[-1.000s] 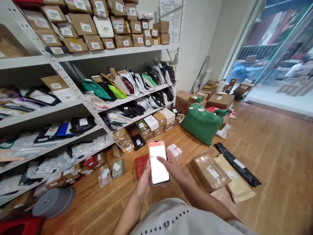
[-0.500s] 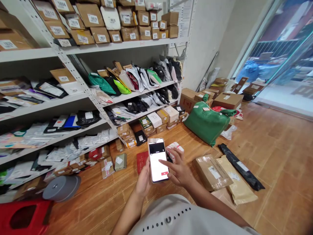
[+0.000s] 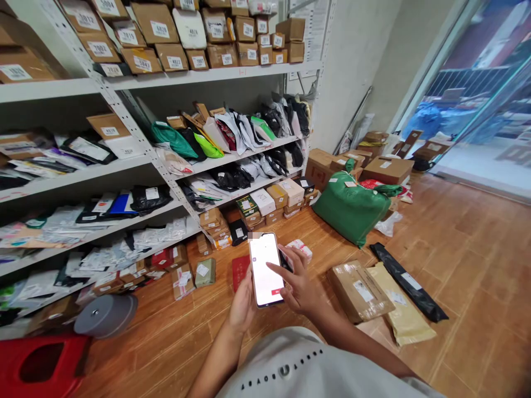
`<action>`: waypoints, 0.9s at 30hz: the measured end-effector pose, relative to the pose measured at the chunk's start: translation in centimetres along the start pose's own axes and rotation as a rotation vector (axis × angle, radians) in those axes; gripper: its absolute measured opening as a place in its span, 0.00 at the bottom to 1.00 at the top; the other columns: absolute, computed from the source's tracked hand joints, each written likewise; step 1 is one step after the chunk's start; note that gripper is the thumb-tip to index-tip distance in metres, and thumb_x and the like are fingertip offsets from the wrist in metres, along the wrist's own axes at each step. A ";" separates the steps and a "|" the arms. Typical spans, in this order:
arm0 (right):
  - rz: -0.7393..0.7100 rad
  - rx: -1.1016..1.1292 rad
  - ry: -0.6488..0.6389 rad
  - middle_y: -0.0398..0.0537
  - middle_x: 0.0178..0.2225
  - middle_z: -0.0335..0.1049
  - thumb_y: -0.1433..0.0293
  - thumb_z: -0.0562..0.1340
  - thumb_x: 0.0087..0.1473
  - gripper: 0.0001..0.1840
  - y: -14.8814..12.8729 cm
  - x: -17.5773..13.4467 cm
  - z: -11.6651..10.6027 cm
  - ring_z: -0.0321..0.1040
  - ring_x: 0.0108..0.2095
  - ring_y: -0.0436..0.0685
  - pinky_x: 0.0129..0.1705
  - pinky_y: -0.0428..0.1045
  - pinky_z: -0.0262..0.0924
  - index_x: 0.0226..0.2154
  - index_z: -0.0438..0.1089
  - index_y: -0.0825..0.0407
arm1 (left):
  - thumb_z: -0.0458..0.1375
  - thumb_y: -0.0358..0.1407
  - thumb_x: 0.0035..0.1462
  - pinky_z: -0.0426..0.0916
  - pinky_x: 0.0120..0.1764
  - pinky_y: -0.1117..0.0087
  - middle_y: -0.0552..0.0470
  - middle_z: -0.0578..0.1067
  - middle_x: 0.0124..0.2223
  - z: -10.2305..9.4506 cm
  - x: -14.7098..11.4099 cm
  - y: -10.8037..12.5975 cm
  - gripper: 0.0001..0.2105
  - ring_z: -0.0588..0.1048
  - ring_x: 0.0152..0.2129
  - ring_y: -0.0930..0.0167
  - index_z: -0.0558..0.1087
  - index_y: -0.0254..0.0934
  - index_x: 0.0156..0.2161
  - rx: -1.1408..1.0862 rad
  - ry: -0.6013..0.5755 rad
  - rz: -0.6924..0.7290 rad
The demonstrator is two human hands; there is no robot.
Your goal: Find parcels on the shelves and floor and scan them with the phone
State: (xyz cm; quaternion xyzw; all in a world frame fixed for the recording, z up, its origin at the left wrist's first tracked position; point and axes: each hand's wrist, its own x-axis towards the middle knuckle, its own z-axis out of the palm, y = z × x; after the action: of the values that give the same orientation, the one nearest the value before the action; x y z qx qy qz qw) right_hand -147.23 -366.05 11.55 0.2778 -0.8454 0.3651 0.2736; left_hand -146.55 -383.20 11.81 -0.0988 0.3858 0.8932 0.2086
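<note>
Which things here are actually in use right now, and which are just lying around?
In use:
phone
left hand, holding it
right hand, finger over its screen

Lying about:
green sack
taped box
black mailer
grey disc
red stool

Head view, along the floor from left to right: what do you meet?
Red stool → grey round disc → phone held in the left hand → taped cardboard parcel → tan padded mailer → long black parcel.

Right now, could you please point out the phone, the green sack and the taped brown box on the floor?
phone (image 3: 265,269), head view, middle of lit screen.
green sack (image 3: 350,209), head view, front face.
taped brown box (image 3: 357,291), head view, top face.
</note>
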 end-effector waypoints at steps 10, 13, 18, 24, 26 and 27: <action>0.256 0.478 0.120 0.49 0.62 0.53 0.52 0.48 0.61 0.24 -0.8 -0.7 3.0 0.51 0.60 0.65 0.60 0.64 0.48 0.53 0.67 0.39 | 0.52 0.44 0.62 0.73 0.46 0.56 0.46 0.69 0.59 -1.8 -0.5 1.6 0.27 0.71 0.52 0.58 0.56 0.44 0.64 0.036 -0.018 -0.017; 0.622 0.843 0.190 0.52 0.57 0.63 0.54 0.53 0.60 0.25 -0.9 0.3 5.5 0.61 0.54 0.63 0.55 0.60 0.57 0.57 0.62 0.44 | 0.52 0.46 0.61 0.75 0.41 0.55 0.46 0.67 0.61 -3.1 -0.4 2.4 0.27 0.72 0.50 0.56 0.54 0.48 0.65 0.083 -0.056 -0.054; 0.971 1.093 0.156 0.47 0.27 0.75 0.53 0.62 0.51 0.20 -0.3 3.3 9.5 0.68 0.29 0.57 0.31 0.50 0.61 0.29 0.74 0.53 | 0.55 0.48 0.58 0.76 0.38 0.57 0.45 0.63 0.64 -5.8 0.7 3.2 0.32 0.72 0.50 0.55 0.52 0.49 0.65 0.118 -0.054 -0.056; 1.019 1.162 0.225 0.47 0.26 0.75 0.48 0.61 0.50 0.25 0.0 5.2 13.3 0.69 0.26 0.57 0.30 0.50 0.62 0.30 0.73 0.54 | 0.54 0.49 0.58 0.75 0.40 0.57 0.46 0.61 0.64 -8.2 2.9 4.7 0.32 0.69 0.52 0.56 0.51 0.50 0.66 0.179 -0.042 -0.091; 0.989 1.196 0.248 0.50 0.33 0.77 0.44 0.56 0.52 0.29 0.4 5.1 14.5 0.72 0.33 0.60 0.36 0.53 0.65 0.38 0.73 0.52 | 0.53 0.47 0.60 0.74 0.42 0.58 0.48 0.61 0.65 -8.6 3.8 5.2 0.30 0.67 0.54 0.56 0.52 0.50 0.66 0.261 -0.069 -0.086; 0.972 1.208 0.258 0.51 0.35 0.77 0.42 0.53 0.52 0.32 0.8 4.8 14.9 0.72 0.37 0.61 0.39 0.55 0.65 0.41 0.72 0.51 | 0.53 0.47 0.60 0.74 0.42 0.59 0.48 0.60 0.65 -8.6 4.3 5.3 0.29 0.65 0.55 0.55 0.54 0.50 0.65 0.325 -0.089 -0.084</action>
State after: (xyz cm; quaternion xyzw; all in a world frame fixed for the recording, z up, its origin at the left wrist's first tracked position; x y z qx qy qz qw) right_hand -155.01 -378.39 5.68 -0.0671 -0.4887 0.8697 -0.0194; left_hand -152.70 -391.51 7.90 -0.0400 0.5111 0.8131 0.2758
